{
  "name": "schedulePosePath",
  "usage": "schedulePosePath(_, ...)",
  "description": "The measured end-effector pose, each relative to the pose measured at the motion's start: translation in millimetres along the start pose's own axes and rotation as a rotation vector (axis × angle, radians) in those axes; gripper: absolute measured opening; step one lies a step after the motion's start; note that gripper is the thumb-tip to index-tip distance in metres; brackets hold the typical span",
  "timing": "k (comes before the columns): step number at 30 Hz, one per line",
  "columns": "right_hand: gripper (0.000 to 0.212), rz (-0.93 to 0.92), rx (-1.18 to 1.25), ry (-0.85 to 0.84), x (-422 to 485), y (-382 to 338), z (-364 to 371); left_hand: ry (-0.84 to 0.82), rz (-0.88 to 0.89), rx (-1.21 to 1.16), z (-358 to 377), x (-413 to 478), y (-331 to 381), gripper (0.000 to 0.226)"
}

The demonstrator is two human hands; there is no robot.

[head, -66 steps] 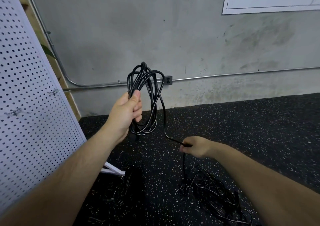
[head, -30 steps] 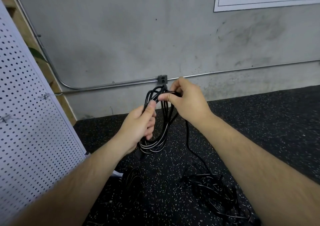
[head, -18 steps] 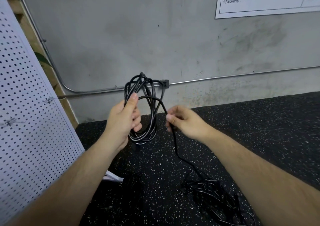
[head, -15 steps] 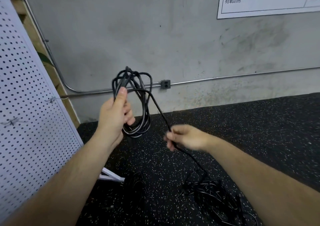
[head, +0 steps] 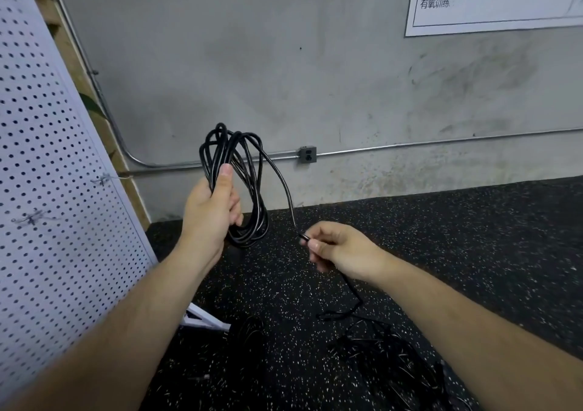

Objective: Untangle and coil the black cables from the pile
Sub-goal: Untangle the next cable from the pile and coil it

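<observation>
Two bare hands share one job here: the left hand (head: 211,211), fingers and thumb wrapped tight round one side of a coil (head: 250,196) of several upright loops, holds it raised, while the right hand (head: 339,246), lower and to the right of the coil, pinches the free cable (head: 281,178) between thumb and forefinger. From that pinch the cable arcs up and left to the top of the coil; its other run drops down and right to the tangled pile (head: 388,357) on the speckled floor (head: 473,237) (how much of the pile belongs to this cable cannot be told). The next loop likely falls to the right hand, nearer the slack, carrying it up and left. A white pegboard (head: 47,189) leans at left.
</observation>
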State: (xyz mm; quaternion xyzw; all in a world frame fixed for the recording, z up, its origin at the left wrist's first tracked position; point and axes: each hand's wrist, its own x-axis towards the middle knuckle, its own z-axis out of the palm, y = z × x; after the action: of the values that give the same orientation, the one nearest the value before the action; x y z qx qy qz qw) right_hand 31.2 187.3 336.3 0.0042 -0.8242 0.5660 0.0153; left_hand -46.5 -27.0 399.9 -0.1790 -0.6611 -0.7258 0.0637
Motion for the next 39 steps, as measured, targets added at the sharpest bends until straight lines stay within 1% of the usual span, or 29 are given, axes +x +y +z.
schedulePosePath(2, 0.012, -0.020, -0.162, 0.025, -1.0, -6.9, 2.4, -0.033, 0.029, 0.009, 3.0, -1.3, 1.8, 0.034)
schedulePosePath(4, 0.012, -0.070, -0.401, -0.012, -5.0, -16.0, 4.8, -0.083, 0.037, 0.035, 4.6, -2.0, 0.8, 0.028)
schedulePosePath(7, 0.021, -0.274, -0.658, -0.046, -11.3, -28.0, 12.4, -0.208, 0.023, 0.090, 5.8, -4.8, -7.3, 0.015)
schedulePosePath(9, 0.024, -0.384, -0.774, -0.034, -14.1, -33.8, 16.2, -0.259, 0.019, 0.200, 8.5, -8.6, -10.5, 0.009)
schedulePosePath(12, 0.023, -0.491, -0.839, 0.036, -16.8, -39.7, 17.9, -0.324, 0.028, 0.335, 15.2, -14.5, -8.0, 0.007)
schedulePosePath(15, 0.023, -0.549, -0.799, 0.174, -15.8, -47.5, 14.6, -0.373, -0.017, 0.299, 19.7, -19.5, -9.0, 0.008)
schedulePosePath(17, 0.023, -0.566, -0.759, 0.258, -14.7, -52.0, 11.8, -0.405, -0.049, 0.226, 23.1, -23.2, -10.7, 0.010)
schedulePosePath(19, 0.024, -0.546, -0.751, 0.315, -15.1, -55.4, 10.1, -0.459, -0.080, 0.175, 25.0, -25.8, -13.1, 0.010)
schedulePosePath(21, 0.035, -0.436, -0.721, 0.386, -14.9, -59.3, 6.7, -0.482, -0.115, 0.174, 23.4, -25.3, -16.0, 0.016)
schedulePosePath(23, 0.049, -0.295, -0.631, 0.435, -14.6, -63.1, -2.1, -0.488, -0.153, 0.064, 21.7, -23.5, -16.4, 0.021)
schedulePosePath(24, 0.049, -0.257, -0.578, 0.425, -14.3, -62.6, -8.1, -0.470, -0.169, -0.031, 21.2, -22.1, -14.6, 0.022)
schedulePosePath(27, 0.026, -0.221, -0.462, 0.294, -16.4, -47.0, -27.0, -0.346, -0.183, -0.284, 15.8, -12.5, -2.7, 0.019)
schedulePosePath(29, 0.017, -0.182, -0.386, 0.237, -19.0, -29.0, -37.3, -0.282, -0.167, -0.327, 7.6, -4.1, 0.4, 0.013)
schedulePosePath(32, 0.015, -0.136, -0.329, 0.171, -18.8, -11.5, -44.8, -0.234, -0.144, -0.280, 1.2, 1.8, -2.7, 0.011)
schedulePosePath(36, 0.011, -0.018, -0.302, 0.037, -14.5, 2.0, -40.6, -0.206, -0.159, -0.333, 4.0, 3.6, -6.1, 0.011)
schedulePosePath(39, 0.011, 0.031, -0.249, -0.048, -14.5, 13.7, -30.5, -0.190, -0.178, -0.384, 6.6, 3.9, -4.8, 0.012)
